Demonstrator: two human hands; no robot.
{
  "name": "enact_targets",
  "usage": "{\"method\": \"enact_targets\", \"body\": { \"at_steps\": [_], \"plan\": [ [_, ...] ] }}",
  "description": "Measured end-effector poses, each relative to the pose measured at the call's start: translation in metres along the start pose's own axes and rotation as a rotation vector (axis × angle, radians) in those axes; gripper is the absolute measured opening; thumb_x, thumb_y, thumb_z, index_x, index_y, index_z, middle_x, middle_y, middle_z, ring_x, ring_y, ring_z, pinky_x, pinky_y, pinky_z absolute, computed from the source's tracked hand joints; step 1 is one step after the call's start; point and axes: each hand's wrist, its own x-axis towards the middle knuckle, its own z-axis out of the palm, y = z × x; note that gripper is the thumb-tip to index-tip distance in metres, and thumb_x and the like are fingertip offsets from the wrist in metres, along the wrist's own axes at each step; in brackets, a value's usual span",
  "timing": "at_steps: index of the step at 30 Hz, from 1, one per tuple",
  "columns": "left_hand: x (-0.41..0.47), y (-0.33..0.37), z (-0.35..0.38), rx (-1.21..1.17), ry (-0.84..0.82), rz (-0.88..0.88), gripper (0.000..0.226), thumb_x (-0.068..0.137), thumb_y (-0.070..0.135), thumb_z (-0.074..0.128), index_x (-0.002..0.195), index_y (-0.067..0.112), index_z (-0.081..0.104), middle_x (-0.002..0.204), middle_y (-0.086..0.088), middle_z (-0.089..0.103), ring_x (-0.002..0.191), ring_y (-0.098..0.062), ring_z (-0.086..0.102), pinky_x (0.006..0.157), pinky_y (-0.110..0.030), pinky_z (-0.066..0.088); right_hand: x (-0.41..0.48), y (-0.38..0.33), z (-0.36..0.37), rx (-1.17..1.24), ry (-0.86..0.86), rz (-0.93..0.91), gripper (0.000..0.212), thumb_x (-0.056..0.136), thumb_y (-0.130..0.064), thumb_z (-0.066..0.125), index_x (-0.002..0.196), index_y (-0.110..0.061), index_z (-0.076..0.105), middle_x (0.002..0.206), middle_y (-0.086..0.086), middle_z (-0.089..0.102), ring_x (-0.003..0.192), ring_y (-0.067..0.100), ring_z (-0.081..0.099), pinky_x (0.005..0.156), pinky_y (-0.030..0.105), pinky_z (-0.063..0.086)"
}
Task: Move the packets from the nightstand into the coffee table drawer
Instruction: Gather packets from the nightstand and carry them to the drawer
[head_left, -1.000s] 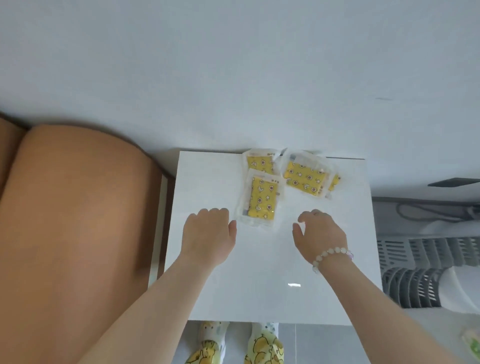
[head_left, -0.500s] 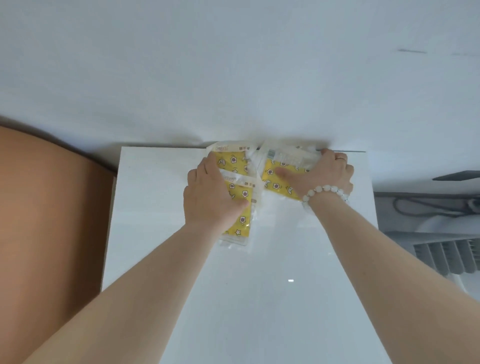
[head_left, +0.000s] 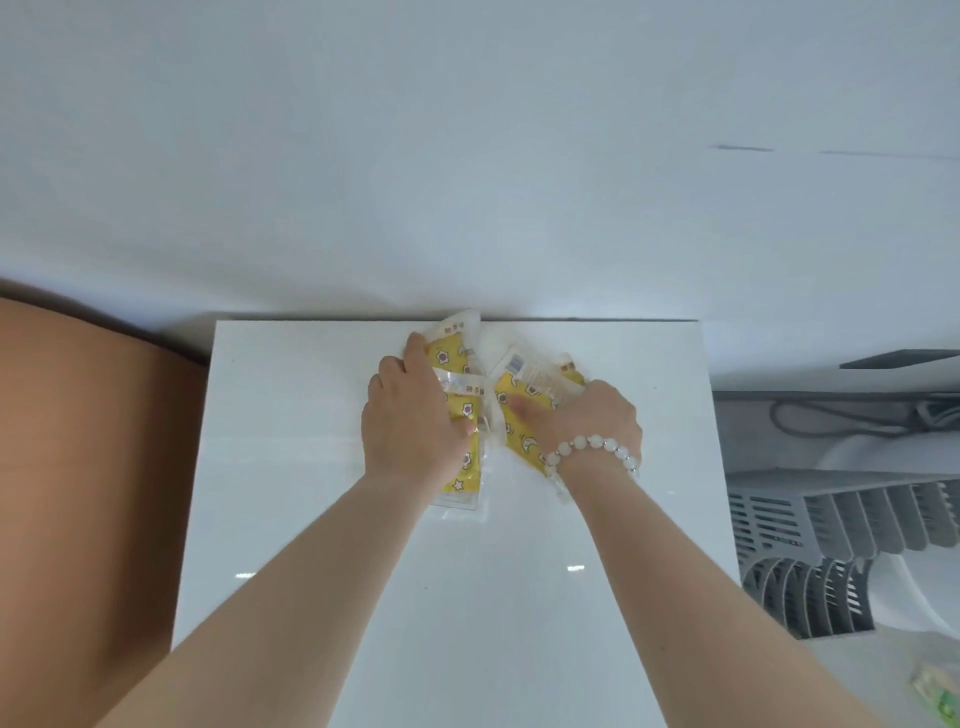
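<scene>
- Grip: left hand (head_left: 415, 426) and right hand (head_left: 587, 421) each curl round yellow packets (head_left: 457, 356), bunched at the far edge of the white counter (head_left: 311, 467), by the wall (head_left: 467, 156).
- Packet count unclear: they overlap, and the fingertips are hidden beneath them.
- Tan padded surface (head_left: 78, 467) left; grey slatted unit (head_left: 810, 540) right, cut off.

Both forearms (head_left: 291, 597) are bare, and a bracelet (head_left: 592, 446) of round milky-white beads with smaller clear spacers circles the wrist of the right hand (head_left: 589, 415).

Four packets (head_left: 460, 467), two hands (head_left: 410, 431), one nightstand (head_left: 291, 467)
</scene>
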Motion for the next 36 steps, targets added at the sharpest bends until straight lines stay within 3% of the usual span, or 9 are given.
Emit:
{"method": "enact_targets", "body": {
  "at_steps": [5, 10, 19, 23, 27, 30, 32, 36],
  "plan": [
    [-0.028, -0.008, 0.005, -0.028, 0.001, 0.017, 0.075, 0.087, 0.027, 0.064, 0.145, 0.013, 0.020, 0.133, -0.004, 0.041, 0.124, -0.021, 0.039, 0.099, -0.023, 0.030, -0.012, 0.017, 0.002, 0.033, -0.061, -0.045, 0.043, 0.076, -0.052, 0.071, 0.090, -0.016, 0.052, 0.084, -0.003, 0.055, 0.088, 0.022, 0.059, 0.066, 0.027, 0.041],
    [-0.062, -0.006, -0.005, -0.152, -0.122, 0.038, 0.066, 0.087, 0.016, 0.060, 0.142, 0.021, 0.023, 0.135, 0.004, 0.039, 0.111, -0.020, 0.054, 0.077, -0.018, 0.033, -0.040, 0.045, 0.004, 0.074, -0.118, 0.006, 0.040, 0.077, -0.050, 0.069, 0.073, -0.019, 0.044, 0.072, -0.005, 0.050, 0.077, 0.020, 0.057, 0.064, 0.027, 0.043],
    [-0.118, 0.037, -0.079, -0.249, -0.152, 0.106, 0.068, 0.087, 0.015, 0.062, 0.143, 0.023, 0.024, 0.138, 0.007, 0.039, 0.117, -0.014, 0.049, 0.090, -0.020, 0.034, -0.109, 0.056, -0.061, 0.254, -0.038, 0.111, 0.044, 0.076, -0.057, 0.066, 0.075, -0.018, 0.047, 0.077, -0.003, 0.056, 0.073, 0.017, 0.058, 0.057, 0.024, 0.042],
    [-0.144, 0.074, -0.123, -0.294, -0.181, 0.189, 0.068, 0.085, 0.018, 0.064, 0.142, 0.024, 0.028, 0.137, 0.007, 0.041, 0.106, -0.011, 0.044, 0.090, -0.020, 0.033, -0.154, 0.056, -0.110, 0.382, 0.046, 0.148, 0.044, 0.074, -0.059, 0.067, 0.083, -0.018, 0.053, 0.077, -0.004, 0.058, 0.072, 0.015, 0.061, 0.058, 0.024, 0.046],
    [-0.171, 0.118, -0.159, -0.323, -0.235, 0.294, 0.068, 0.082, 0.017, 0.067, 0.140, 0.022, 0.032, 0.137, 0.002, 0.044, 0.124, -0.019, 0.044, 0.096, -0.026, 0.036, -0.198, 0.064, -0.170, 0.486, 0.182, 0.193, 0.047, 0.080, -0.054, 0.065, 0.098, -0.011, 0.057, 0.074, -0.004, 0.053, 0.060, 0.009, 0.049, 0.047, 0.020, 0.033],
    [-0.198, 0.152, -0.183, -0.319, -0.283, 0.421, 0.067, 0.082, 0.017, 0.067, 0.139, 0.023, 0.033, 0.133, 0.000, 0.047, 0.120, -0.021, 0.048, 0.094, -0.029, 0.042, -0.230, 0.077, -0.205, 0.569, 0.294, 0.235, 0.057, 0.078, -0.055, 0.066, 0.109, -0.008, 0.058, 0.087, 0.001, 0.056, 0.074, 0.018, 0.053, 0.064, 0.026, 0.041],
    [-0.219, 0.172, -0.196, -0.314, -0.313, 0.512, 0.067, 0.082, 0.018, 0.067, 0.139, 0.023, 0.033, 0.131, 0.000, 0.047, 0.116, -0.020, 0.049, 0.087, -0.026, 0.042, -0.254, 0.087, -0.226, 0.642, 0.350, 0.269, 0.058, 0.079, -0.054, 0.066, 0.111, -0.007, 0.055, 0.089, 0.003, 0.054, 0.077, 0.020, 0.051, 0.068, 0.028, 0.040],
    [-0.265, 0.207, -0.210, -0.297, -0.364, 0.683, 0.068, 0.081, 0.016, 0.069, 0.138, 0.021, 0.034, 0.128, 0.000, 0.051, 0.106, -0.017, 0.051, 0.080, -0.025, 0.041, -0.299, 0.114, -0.261, 0.723, 0.464, 0.298, 0.050, 0.081, -0.053, 0.065, 0.102, -0.008, 0.056, 0.076, 0.000, 0.051, 0.069, 0.019, 0.050, 0.053, 0.026, 0.038]
  ]
}}
